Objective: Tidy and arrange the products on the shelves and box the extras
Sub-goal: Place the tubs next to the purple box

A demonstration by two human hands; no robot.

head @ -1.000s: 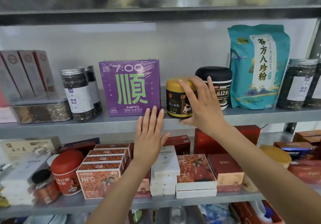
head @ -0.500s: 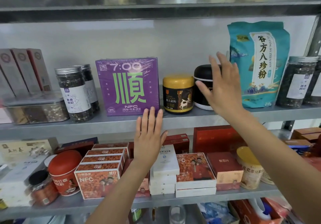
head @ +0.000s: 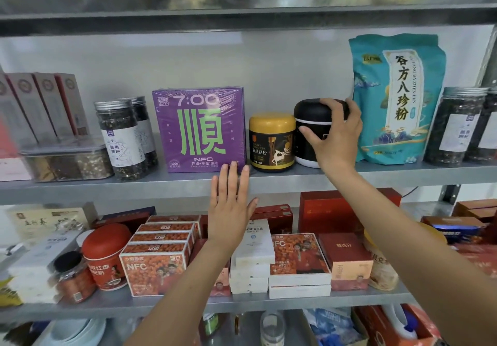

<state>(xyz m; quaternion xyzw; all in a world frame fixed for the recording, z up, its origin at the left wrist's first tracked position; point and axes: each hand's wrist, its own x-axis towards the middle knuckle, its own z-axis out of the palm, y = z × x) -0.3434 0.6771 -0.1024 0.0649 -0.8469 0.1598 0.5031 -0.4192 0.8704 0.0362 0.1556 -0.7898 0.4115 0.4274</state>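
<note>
Black, white-banded jar gripped by right hand; left hand flat, holding nothing.

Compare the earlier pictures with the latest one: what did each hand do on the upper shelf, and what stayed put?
The right hand let go of the yellow-lidded jar, moved right and now holds the black-lidded jar near its top. The left hand stayed flat at the shelf edge below the purple box; that box and the teal pouch kept their places.
</note>
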